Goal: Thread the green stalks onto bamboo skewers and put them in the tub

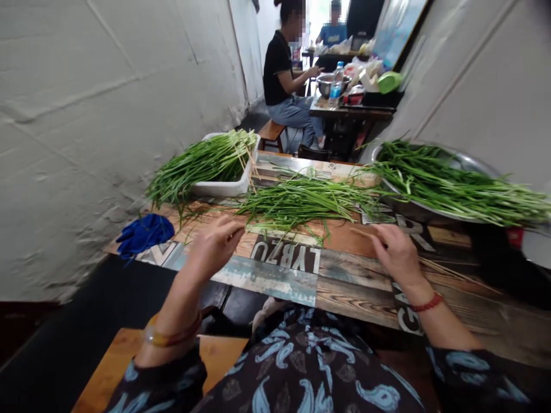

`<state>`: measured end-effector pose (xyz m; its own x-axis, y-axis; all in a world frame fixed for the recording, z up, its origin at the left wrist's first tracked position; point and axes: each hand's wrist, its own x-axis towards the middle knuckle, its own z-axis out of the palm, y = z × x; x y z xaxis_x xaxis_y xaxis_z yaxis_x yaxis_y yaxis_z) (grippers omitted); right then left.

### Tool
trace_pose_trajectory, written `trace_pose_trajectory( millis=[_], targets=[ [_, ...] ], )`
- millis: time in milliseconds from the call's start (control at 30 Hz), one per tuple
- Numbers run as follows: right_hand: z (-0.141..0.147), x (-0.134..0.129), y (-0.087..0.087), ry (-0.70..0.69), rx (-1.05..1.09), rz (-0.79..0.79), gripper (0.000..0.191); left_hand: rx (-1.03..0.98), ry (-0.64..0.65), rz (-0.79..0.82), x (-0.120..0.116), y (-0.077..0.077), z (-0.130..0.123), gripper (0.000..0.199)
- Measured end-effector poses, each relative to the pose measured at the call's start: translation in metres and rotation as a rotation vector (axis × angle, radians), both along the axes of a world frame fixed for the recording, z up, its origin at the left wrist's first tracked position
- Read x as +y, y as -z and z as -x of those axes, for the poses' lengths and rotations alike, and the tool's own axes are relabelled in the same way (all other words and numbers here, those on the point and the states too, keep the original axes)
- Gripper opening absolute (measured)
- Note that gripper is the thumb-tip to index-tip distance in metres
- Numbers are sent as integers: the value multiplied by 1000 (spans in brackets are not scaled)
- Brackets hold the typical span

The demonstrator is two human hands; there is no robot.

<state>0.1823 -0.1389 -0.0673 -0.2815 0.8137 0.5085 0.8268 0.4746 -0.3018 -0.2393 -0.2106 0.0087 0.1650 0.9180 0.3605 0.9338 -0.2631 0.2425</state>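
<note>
At a wood-patterned bench [355, 287], pinching a thin stick [360, 233] in the right hand [396, 253], with the left hand [215, 244] curled, contents impossible to tell, near loose green stalks [301, 201] lying between white tray [221, 188] and metal basin [477, 162].

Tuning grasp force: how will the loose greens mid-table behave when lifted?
The greens will probably droop at the ends, being long and thin. They may shed pieces: they lie loose, no tie showing. Probably light for their spread: shallow heap.
</note>
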Motion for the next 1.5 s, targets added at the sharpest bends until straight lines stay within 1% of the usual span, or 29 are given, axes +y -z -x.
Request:
trace_pose_trajectory(
  millis=[100,167,233,267,333,400,467,533,567,600,633,667,733,767,833,900,933,967,1033,1100,1133,1200,1267,1300,1333,1400,1433,1467,1500],
  targets=[
    [64,1,-50,-210,235,4,29,62,110,-164,16,-51,-37,23],
    [105,1,-83,-333,330,2,35,132,197,-230,26,-77,-67,23],
    [132,0,-110,-469,352,-26,32,183,276,-281,32,-95,-92,22],
    [139,0,-121,-518,350,-41,28,182,312,-310,33,-102,-101,21],
    [142,0,-139,-549,369,-41,26,108,346,-383,33,-112,-108,20],
    [136,0,-155,-518,461,-4,26,-39,332,-436,34,-116,-106,28],
    [129,-1,-171,-491,642,71,27,-184,326,-417,37,-114,-101,47],
    [126,-3,-185,-537,793,166,28,-286,380,-333,44,-103,-99,62],
    [126,-4,-191,-562,850,215,29,-328,421,-279,47,-96,-100,65],
    [127,-5,-194,-592,896,264,30,-370,464,-215,51,-88,-101,64],
    [128,-5,-194,-618,941,309,32,-408,496,-134,54,-79,-101,58],
    [128,-4,-191,-641,986,351,34,-435,506,-42,57,-71,-101,48],
    [127,3,-176,-677,1078,425,36,-420,441,94,62,-57,-94,35],
    [125,7,-164,-682,1121,463,35,-365,368,111,64,-52,-88,33],
    [119,19,-133,-656,1184,572,32,-160,196,17,70,-41,-74,28],
    [112,30,-96,-531,1241,725,29,91,71,-25,76,-29,-61,33],
    [109,34,-78,-400,1271,798,29,199,43,10,80,-21,-56,34],
    [105,37,-60,-261,1282,859,28,286,35,65,83,-12,-51,35],
    [96,41,-29,-141,1294,877,26,378,73,176,88,7,-43,39],
    [82,41,-6,-54,1305,866,27,355,133,184,90,25,-36,50],
    [72,40,2,-15,1304,846,29,308,152,147,90,31,-34,54],
    [50,35,12,50,1242,756,35,177,159,44,85,38,-36,52],
    [26,27,17,88,1062,617,36,40,180,-3,77,40,-49,44],
    [15,21,18,93,942,560,34,-16,226,18,72,40,-60,41],
    [5,14,19,92,823,509,32,-57,308,73,67,41,-73,37],
    [-11,-4,18,64,620,407,27,-72,521,194,59,46,-100,32],
    [-17,-14,18,47,536,355,24,-54,604,234,59,51,-111,31],
    [-22,-24,17,26,464,312,23,-34,659,252,60,57,-119,31],
    [-28,-34,16,9,405,279,22,-17,679,250,64,63,-123,31]
  ],
)
